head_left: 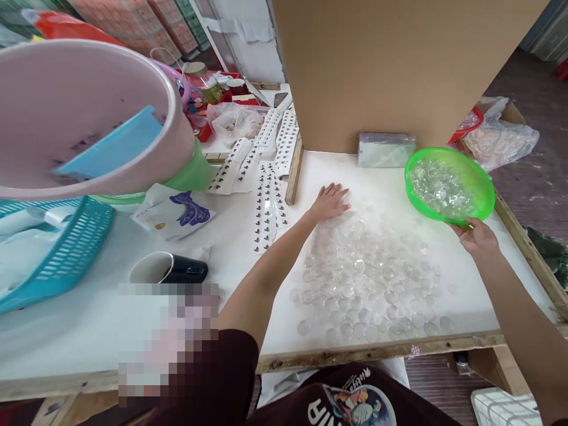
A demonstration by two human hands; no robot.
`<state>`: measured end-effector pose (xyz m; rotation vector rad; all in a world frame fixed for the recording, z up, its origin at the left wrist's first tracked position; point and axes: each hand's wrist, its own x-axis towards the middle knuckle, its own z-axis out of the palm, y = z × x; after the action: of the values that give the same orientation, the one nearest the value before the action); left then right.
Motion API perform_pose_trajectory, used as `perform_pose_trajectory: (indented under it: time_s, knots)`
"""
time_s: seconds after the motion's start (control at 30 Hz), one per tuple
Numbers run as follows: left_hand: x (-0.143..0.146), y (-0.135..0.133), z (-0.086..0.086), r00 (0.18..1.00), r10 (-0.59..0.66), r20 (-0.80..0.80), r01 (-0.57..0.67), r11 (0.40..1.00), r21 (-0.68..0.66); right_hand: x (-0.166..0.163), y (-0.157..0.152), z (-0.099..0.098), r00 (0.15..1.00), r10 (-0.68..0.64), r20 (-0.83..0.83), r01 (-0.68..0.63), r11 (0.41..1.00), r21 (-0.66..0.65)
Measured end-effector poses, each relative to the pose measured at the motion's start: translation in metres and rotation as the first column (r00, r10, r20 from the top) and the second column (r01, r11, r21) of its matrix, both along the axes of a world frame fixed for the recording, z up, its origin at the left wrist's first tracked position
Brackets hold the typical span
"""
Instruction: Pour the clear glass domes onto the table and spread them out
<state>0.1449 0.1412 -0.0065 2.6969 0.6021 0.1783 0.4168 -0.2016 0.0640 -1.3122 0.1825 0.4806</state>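
A person's left hand [331, 201] lies flat, fingers spread and holding nothing, on clear glass-like domes [368, 278] scattered left of a green bowl [417, 204], whose near rim the right hand [477, 236] grips; the domes look small, hard and slippery, probably best pinched by their edges.

Left hand [331, 201] lies flat, palm down, on clear glass cabochons [368, 278] spread over white board [470, 302]. Right hand [477, 236] grips rim of green bowl [449, 184] containing more.
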Motion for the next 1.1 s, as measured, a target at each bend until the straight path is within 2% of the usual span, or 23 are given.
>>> perform_pose_trajectory:
  time_s: [0.17,0.27,0.37,0.43,0.5,0.53,0.57,0.6,0.63,0.67,0.7,0.73,0.77,0.8,0.9,0.97,1.1]
  knots:
    - [-0.015,-0.026,0.004,0.994,-0.095,-0.05,0.096,0.995,0.036,-0.001,0.02,0.01,0.99,-0.115,-0.077,0.117,0.993,0.027]
    - [-0.035,-0.041,0.011,0.987,-0.15,-0.058,0.149,0.989,-0.026,0.01,0.026,0.011,0.987,-0.127,-0.096,0.13,0.991,0.027]
    - [-0.062,-0.057,0.021,0.987,-0.155,-0.037,0.151,0.983,-0.101,0.015,0.023,0.001,0.991,-0.103,-0.081,0.102,0.995,-0.005]
    - [-0.084,-0.074,0.025,0.993,-0.117,-0.007,0.116,0.989,-0.094,-0.002,0.017,-0.012,0.999,-0.053,0.002,0.053,0.994,-0.099]
    - [-0.106,-0.099,0.026,0.993,-0.119,0.023,0.12,0.992,-0.045,-0.044,0.01,-0.029,0.971,0.088,0.224,-0.032,0.97,-0.241]
    - [-0.117,-0.113,0.024,0.987,-0.157,0.026,0.157,0.987,-0.022,-0.073,0.007,-0.037,0.893,0.207,0.4,-0.072,0.942,-0.328]
    - [-0.126,-0.126,0.022,0.978,-0.207,0.016,0.207,0.978,-0.002,-0.103,0.005,-0.045,0.743,0.381,0.55,-0.134,0.89,-0.435]
    - [-0.134,-0.139,0.018,0.968,-0.251,0.0,0.251,0.968,0.015,-0.133,0.004,-0.052,0.536,0.559,0.633,-0.188,0.81,-0.556]
    - [-0.14,-0.149,0.015,0.96,-0.28,-0.018,0.28,0.959,0.029,-0.16,0.004,-0.057,0.306,0.707,0.638,-0.228,0.705,-0.672]
    - [-0.146,-0.156,0.012,0.956,-0.29,-0.034,0.292,0.956,0.043,-0.182,0.005,-0.062,0.089,0.799,0.595,-0.232,0.598,-0.767]
    - [-0.15,-0.161,0.009,0.958,-0.284,-0.044,0.286,0.957,0.056,-0.198,0.006,-0.066,-0.088,0.84,0.535,-0.21,0.51,-0.834]
    - [-0.153,-0.162,0.006,0.964,-0.262,-0.05,0.265,0.962,0.067,-0.206,0.008,-0.069,-0.206,0.856,0.475,-0.174,0.445,-0.878]
    - [-0.156,-0.161,0.004,0.972,-0.229,-0.051,0.232,0.97,0.077,-0.207,0.009,-0.071,-0.272,0.863,0.426,-0.133,0.404,-0.905]
    - [-0.16,-0.158,0.003,0.981,-0.189,-0.051,0.193,0.978,0.084,-0.203,0.01,-0.074,-0.293,0.872,0.393,-0.094,0.383,-0.919]
    - [-0.171,-0.151,0.001,0.996,-0.07,-0.048,0.075,0.993,0.091,-0.181,0.007,-0.079,-0.233,0.902,0.364,0.005,0.375,-0.927]
    - [-0.18,-0.153,0.0,0.998,-0.048,-0.044,0.052,0.995,0.087,-0.175,0.001,-0.08,-0.22,0.905,0.365,0.038,0.382,-0.923]
    - [-0.192,-0.167,-0.001,0.995,-0.086,-0.049,0.09,0.992,0.083,-0.193,-0.008,-0.08,-0.365,0.874,0.32,0.003,0.345,-0.939]
